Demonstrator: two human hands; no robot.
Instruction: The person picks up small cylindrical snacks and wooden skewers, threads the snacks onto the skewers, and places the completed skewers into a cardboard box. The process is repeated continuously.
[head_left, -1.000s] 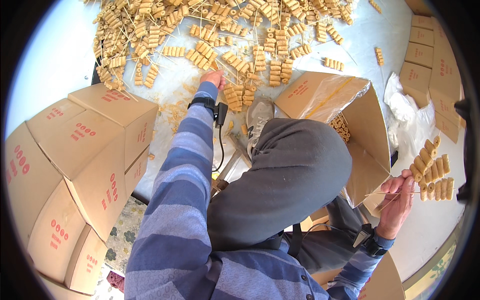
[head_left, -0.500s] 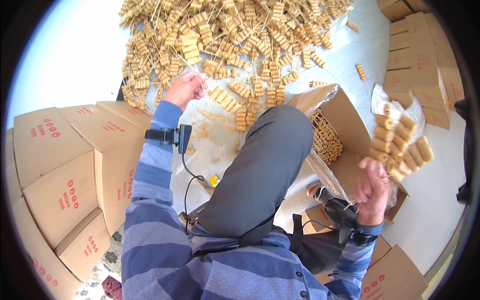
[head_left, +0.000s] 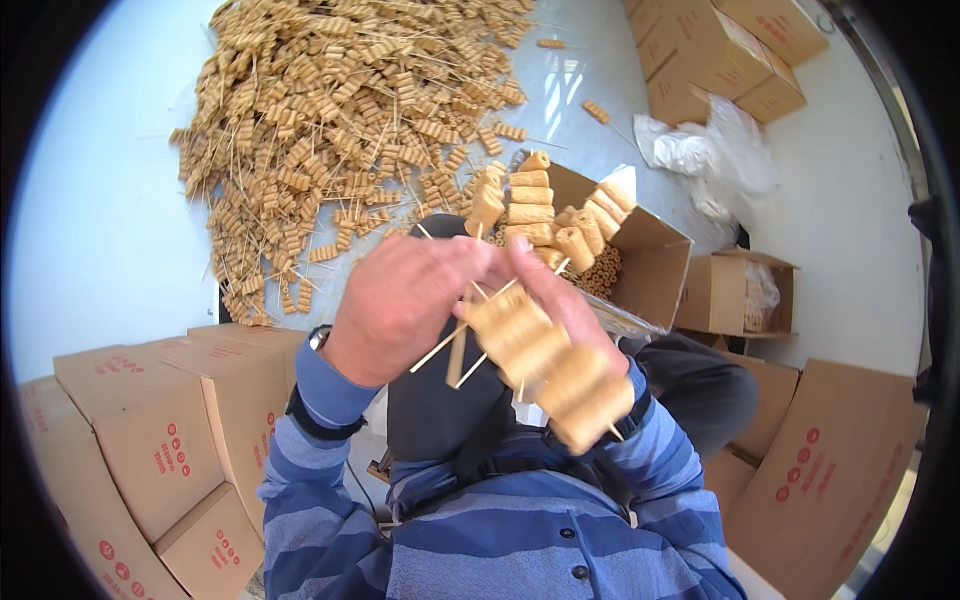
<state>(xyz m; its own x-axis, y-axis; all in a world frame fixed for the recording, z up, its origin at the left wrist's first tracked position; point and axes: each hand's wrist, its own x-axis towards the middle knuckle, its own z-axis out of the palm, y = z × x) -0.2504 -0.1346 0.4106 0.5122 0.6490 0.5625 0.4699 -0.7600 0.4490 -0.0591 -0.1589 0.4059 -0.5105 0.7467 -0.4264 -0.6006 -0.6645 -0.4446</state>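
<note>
Where the pale floor (head_left: 590, 70) stretches away, a broad heap of skewered tan rolls (head_left: 330, 130) covers its far left. Printed cardboard cartons (head_left: 140, 430) stand at the near left, more cartons (head_left: 700, 60) at the far right, and a tall box (head_left: 830, 470) at the near right. Right of centre, an open carton (head_left: 655, 255) holds packed rolls (head_left: 602, 275), round ends showing. White plastic sheeting (head_left: 715, 155) lies crumpled beyond it. Above the person's dark trousers (head_left: 425, 400), the left hand (head_left: 395, 305) and right hand (head_left: 560, 300) meet, partly closed around skewers; which grips which cannot be told. One bunch (head_left: 530, 205) fans away toward the open carton; another bunch (head_left: 550, 365), blurred, slopes near right before the right wrist. Bare sticks (head_left: 440, 348) cross below the fingers.
</note>
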